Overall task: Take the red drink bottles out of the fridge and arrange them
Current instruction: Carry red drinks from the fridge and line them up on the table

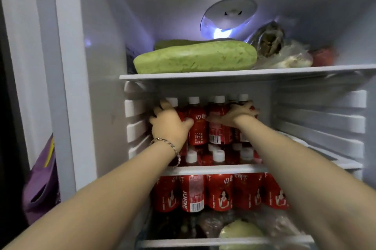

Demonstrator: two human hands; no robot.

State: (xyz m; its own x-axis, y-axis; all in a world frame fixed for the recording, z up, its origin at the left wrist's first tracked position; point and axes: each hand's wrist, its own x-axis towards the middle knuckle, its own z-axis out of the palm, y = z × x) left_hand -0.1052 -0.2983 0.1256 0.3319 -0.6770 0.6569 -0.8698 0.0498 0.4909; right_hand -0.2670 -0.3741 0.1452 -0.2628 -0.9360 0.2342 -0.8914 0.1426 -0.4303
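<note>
On the fridge's middle shelf (213,169), the red bottles (198,125) stand in a tight upper row with white caps, set on top of a lower layer of bottles (218,156) of which mostly the caps show. Both forearms reach up and away from the near edge of the view, converging on that upper row. The left hand (169,122), with a chain bracelet (173,146) at the wrist, grips the leftmost bottle: fingers curl round its far left side and the thumb lies across toward the next bottle. The right hand (237,114) wraps the bottles at the right end of the row, fingers curved over them and the thumb stretched left across a label. Between the two hands one bottle front shows in full.

Caps sit close under the top shelf (223,75), with little room above. The left hand is just beside the ribbed left wall (135,107); right of the row there is open space before the ribbed right wall (319,119). More red bottles (219,192) fill the shelf below. Up on the top shelf lie a green slab (195,59) and plastic bags (284,56), under a lamp (227,19). A purple bag (40,178) hangs far left, outside the fridge.
</note>
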